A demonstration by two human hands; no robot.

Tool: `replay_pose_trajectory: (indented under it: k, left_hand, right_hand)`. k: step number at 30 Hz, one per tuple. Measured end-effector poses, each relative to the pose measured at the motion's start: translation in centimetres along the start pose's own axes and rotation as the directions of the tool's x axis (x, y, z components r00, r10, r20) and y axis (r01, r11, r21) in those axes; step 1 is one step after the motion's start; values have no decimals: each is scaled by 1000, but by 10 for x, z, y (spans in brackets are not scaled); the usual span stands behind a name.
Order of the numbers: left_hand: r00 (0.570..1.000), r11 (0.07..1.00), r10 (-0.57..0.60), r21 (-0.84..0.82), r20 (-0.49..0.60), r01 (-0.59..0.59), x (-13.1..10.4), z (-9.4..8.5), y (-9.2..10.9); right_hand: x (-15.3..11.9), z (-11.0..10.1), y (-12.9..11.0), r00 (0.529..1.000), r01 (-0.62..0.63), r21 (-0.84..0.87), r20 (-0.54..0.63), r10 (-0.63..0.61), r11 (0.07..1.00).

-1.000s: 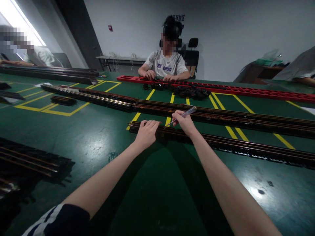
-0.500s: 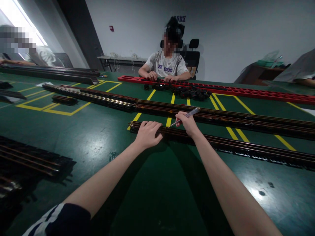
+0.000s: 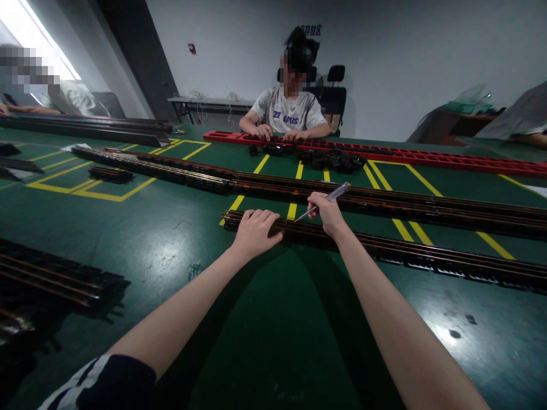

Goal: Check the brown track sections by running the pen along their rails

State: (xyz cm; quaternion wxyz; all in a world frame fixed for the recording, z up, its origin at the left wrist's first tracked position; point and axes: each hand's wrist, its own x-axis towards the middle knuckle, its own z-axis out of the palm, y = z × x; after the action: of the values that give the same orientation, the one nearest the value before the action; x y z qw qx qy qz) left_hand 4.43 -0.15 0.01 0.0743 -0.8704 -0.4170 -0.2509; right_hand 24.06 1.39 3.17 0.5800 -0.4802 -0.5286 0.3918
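Grip and surroundings, placed relative to the near strip (image 3: 405,254). The right hand (image 3: 327,213) is closed round the handle of a screwdriver (image 3: 338,192), whose shaft slants down-left to the strip's far edge; whether the tip touches cannot be told. The left hand (image 3: 253,234) lies over the strip close to its left end, fingers across the top and thumb along the near side; whether they pinch it cannot be told. Over the last second, the screwdriver tip has shifted slightly rightward along the strip and the left thumb has come into view; the point of work appears to lie a little farther from the strip's left end.

Beyond the strip run long dark strips (image 3: 405,209), then a heap of dark parts (image 3: 331,162) and a red rack (image 3: 427,159), with a person (image 3: 293,114) behind.

Count: two hands, one screwdriver, one near strip, one red rack, one short bundle (image 3: 110,174) beyond and left, one person opposite. Overlap prevents counting the long strips and heaped parts.
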Motion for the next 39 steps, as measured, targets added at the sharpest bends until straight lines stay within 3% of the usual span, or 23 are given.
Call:
replay_pose_trajectory:
  k: [7,23,31,39]
  left_hand:
    - [1000,1000,-3,6,15,3,1,-2,1]
    - [999,999,-28,35,15,28,0,-3,5]
    - [1000,998,-27,53,2,27,-1,-1,3]
    - [1000,997,-19,74,10,18,-1,-2,4]
  right_hand:
    - [1,0,0,996,-5,8,-89,6,1000]
    - [0,3,1,997,23,-58,-77,-28,998]
    - [-4,10,-7,1000,21,-169,11,-19,985]
    - [-6,13,-7,996,37,-164,82,-24,986]
